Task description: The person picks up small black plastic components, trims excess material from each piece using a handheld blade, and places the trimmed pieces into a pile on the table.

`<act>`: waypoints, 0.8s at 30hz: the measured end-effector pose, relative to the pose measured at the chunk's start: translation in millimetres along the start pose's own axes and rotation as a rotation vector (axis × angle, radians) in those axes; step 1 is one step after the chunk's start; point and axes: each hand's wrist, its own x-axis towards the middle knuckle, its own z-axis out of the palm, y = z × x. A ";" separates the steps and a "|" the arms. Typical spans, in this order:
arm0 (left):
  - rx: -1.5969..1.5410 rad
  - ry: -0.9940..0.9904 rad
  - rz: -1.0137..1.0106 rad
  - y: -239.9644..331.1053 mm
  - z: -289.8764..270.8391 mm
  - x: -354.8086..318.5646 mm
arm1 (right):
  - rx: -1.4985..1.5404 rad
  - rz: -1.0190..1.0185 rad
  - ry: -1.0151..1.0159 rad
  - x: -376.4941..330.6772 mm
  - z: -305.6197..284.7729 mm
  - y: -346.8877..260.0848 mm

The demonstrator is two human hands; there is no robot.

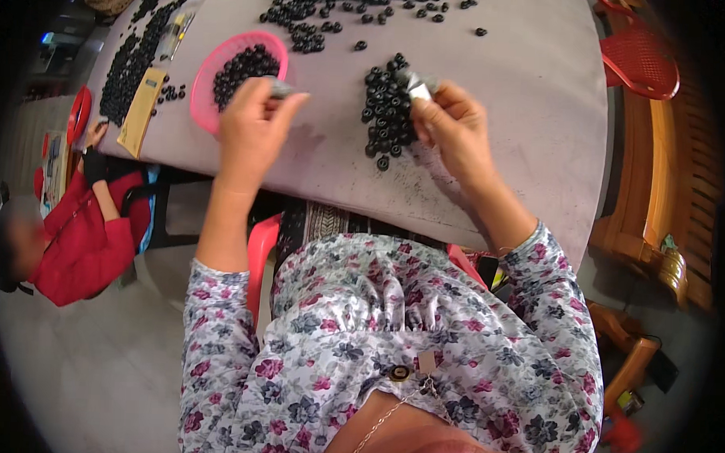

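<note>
My left hand (252, 131) is closed above the near rim of a pink plastic basket (199, 101). A small greyish patch shows between its thumb and fingers, too small to name. Small round black parts with holes (244, 69) lie inside the basket. To the right, my right hand (460, 132) pinches a small white-and-silver piece (418, 88), its kind unclear. It is held at the right edge of a loose pile of the same black parts (387, 107) on the grey-covered table (326, 133).
More black parts spread across the table's far side (330, 2) and far left (136, 67). A yellow strip (141, 111) lies near the left edge. A person in red (95, 233) sits at the left. On the right stand a red mesh plastic item (644, 61) and wooden furniture (644, 172).
</note>
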 end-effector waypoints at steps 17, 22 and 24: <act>0.047 -0.080 0.082 -24.3 77.9 81.1 | -0.019 0.084 -0.063 7.8 8.6 -11.9; 0.123 -0.128 0.130 0.8 98.2 107.0 | 0.002 0.091 -0.043 9.2 -8.1 -37.1; 0.146 -0.171 0.109 21.7 105.8 114.7 | -0.069 0.105 -0.035 9.6 -24.3 -46.3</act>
